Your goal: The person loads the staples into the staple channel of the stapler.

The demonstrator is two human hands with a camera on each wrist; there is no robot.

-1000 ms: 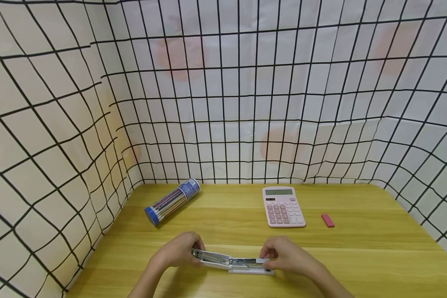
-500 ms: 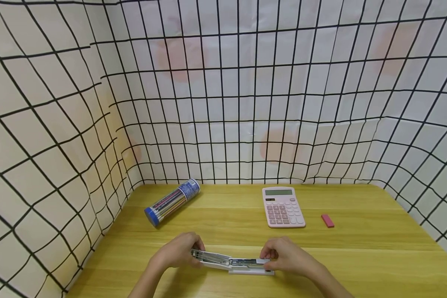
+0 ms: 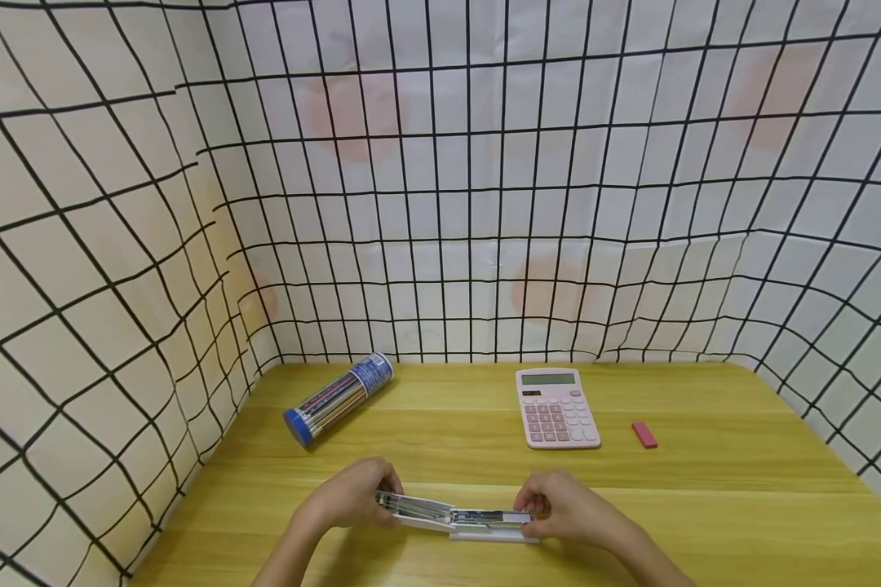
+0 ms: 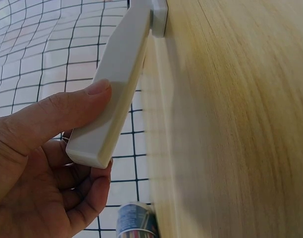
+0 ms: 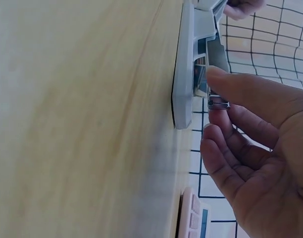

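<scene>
A white stapler (image 3: 492, 534) lies folded wide apart at the front of the table, its base flat and its top arm (image 4: 109, 99) slanting up to the left. My left hand (image 3: 356, 493) pinches the end of that raised arm, thumb on its white outer face. At the base's right end, my right hand (image 3: 576, 509) holds the metal staple channel (image 5: 218, 54) between thumb and fingertips. The channel's square end shows just past the thumb in the right wrist view.
Behind the left hand lies a clear tube of pencils (image 3: 338, 399) with a blue cap. A pink calculator (image 3: 558, 408) and a small dark pink block (image 3: 644, 434) lie beyond the right hand. Grid-patterned white sheeting (image 3: 440, 204) walls the table's back and sides.
My right hand's fingertips have shifted slightly right and toward me, showing more of the channel's end. The left hand and the stapler have stayed put.
</scene>
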